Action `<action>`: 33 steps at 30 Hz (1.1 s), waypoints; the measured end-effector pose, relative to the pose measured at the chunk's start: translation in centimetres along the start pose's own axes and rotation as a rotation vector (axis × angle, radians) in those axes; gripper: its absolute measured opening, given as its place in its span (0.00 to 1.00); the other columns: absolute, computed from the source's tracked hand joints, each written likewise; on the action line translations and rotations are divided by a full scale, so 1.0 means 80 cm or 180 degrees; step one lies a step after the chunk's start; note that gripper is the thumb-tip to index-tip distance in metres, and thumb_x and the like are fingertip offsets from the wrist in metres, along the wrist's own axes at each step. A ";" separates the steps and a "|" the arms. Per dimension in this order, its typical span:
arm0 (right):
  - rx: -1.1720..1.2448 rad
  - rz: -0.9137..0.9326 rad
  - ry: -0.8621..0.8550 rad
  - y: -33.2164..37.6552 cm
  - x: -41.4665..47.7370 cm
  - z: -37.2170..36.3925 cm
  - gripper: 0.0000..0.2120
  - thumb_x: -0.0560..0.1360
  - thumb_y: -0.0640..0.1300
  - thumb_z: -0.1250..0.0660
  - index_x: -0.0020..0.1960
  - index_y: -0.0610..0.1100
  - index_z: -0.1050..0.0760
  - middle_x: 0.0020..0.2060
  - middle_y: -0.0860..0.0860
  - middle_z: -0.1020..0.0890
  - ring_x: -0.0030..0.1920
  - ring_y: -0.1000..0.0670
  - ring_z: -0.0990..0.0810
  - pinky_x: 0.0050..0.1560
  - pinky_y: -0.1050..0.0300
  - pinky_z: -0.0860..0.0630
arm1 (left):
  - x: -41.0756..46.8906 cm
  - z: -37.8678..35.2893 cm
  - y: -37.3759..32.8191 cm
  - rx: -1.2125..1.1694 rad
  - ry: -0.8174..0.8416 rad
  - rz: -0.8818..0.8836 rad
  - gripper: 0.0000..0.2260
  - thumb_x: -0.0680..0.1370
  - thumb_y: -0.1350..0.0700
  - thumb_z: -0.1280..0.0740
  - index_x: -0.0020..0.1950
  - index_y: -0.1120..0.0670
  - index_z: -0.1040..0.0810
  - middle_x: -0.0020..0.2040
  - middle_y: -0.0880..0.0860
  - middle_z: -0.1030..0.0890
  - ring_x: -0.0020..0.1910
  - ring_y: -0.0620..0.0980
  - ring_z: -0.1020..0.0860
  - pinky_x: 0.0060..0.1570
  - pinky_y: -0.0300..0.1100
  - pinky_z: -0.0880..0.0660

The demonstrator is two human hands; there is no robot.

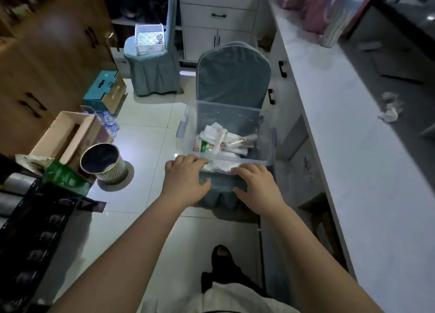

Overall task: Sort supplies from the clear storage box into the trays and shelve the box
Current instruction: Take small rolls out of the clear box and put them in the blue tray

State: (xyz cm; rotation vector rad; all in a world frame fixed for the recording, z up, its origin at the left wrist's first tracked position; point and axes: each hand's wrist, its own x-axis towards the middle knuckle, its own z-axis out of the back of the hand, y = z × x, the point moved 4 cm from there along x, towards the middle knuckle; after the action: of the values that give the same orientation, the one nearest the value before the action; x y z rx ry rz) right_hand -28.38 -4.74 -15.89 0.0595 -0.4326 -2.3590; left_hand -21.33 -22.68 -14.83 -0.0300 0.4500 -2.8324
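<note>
Chair [233,77] beneath and beyond both grips carried the clear box [188,129]. Left grip [186,178] and right grip [256,185] each clasped its near rim, fingers curled over, thumbs below. Supplies [221,141] lay inside, just past the fingers. Sorting looked barely begun; next likely meant lifting or drawing the box closer. Trays could not be identified; dim blur hid labels.

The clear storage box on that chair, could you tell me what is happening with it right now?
A person grips the near wall of the clear storage box with the left hand and the right hand, side by side. The box sits without a lid on the seat of a grey-covered chair, with tubes and packets lying inside, not yet sorted out.
</note>
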 end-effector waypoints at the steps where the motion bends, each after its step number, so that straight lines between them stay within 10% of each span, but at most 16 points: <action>1: 0.0006 0.0020 0.0064 -0.017 0.021 -0.001 0.24 0.69 0.47 0.29 0.65 0.50 0.26 0.60 0.51 0.24 0.61 0.44 0.31 0.58 0.46 0.30 | 0.023 -0.004 -0.005 0.0014 0.0058 0.0030 0.23 0.73 0.43 0.38 0.68 0.44 0.31 0.66 0.47 0.28 0.64 0.51 0.33 0.63 0.50 0.37; 27: 0.0225 -0.0620 0.1231 -0.256 0.395 -0.184 0.23 0.68 0.41 0.28 0.63 0.44 0.25 0.59 0.45 0.22 0.61 0.39 0.28 0.57 0.41 0.28 | 0.490 -0.223 0.103 0.0363 0.1711 -0.0084 0.25 0.72 0.44 0.36 0.68 0.49 0.31 0.63 0.53 0.27 0.62 0.56 0.31 0.58 0.50 0.37; 33: -0.0062 -0.0699 0.1804 -0.303 0.445 -0.245 0.28 0.73 0.43 0.33 0.71 0.49 0.34 0.69 0.47 0.32 0.71 0.40 0.42 0.66 0.43 0.40 | 0.542 -0.297 0.115 0.0233 0.2159 0.0024 0.27 0.73 0.43 0.36 0.70 0.48 0.34 0.64 0.55 0.28 0.64 0.59 0.32 0.63 0.54 0.37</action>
State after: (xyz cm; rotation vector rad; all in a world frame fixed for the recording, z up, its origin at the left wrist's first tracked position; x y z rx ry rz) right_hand -67.24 -17.89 -39.42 0.7784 -0.1274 -2.4192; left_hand -62.18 -35.62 -41.19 0.9601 0.4684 -2.7819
